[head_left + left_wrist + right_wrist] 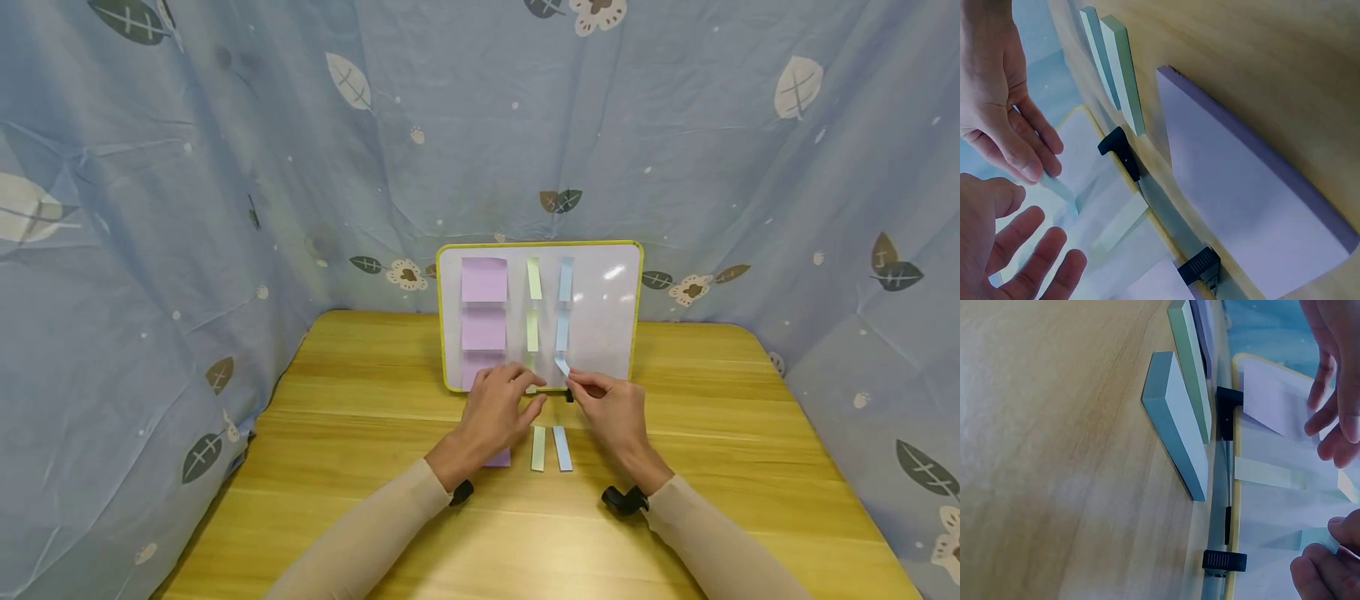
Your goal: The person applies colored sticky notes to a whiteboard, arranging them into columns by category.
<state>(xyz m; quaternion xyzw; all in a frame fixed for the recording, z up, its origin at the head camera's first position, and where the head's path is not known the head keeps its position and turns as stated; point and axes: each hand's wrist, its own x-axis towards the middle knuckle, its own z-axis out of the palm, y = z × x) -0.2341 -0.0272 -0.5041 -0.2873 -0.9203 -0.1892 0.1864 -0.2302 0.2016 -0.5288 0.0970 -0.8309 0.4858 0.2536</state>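
Note:
Between thumb and fingertips my right hand (611,412) pinches the lower end of a narrow blue sticky note (562,366), low on the whiteboard (600,333). In the right wrist view that blue note (1316,538) shows bent against the board. My left hand (498,408) hovers at the board's lower edge with loosely spread fingers, holding nothing; it partly hides the lowest purple note (480,364). Higher up on the board are purple notes (483,279), narrow green notes (533,279) and two blue notes (566,279), set in columns.
On the wooden table (360,417) before the board lie a green note pad (538,448), a blue note pad (562,448) and a purple note pad (1241,187), the last partly under my left arm. Black feet (1120,152) support the board. A patterned curtain (465,125) surrounds the table.

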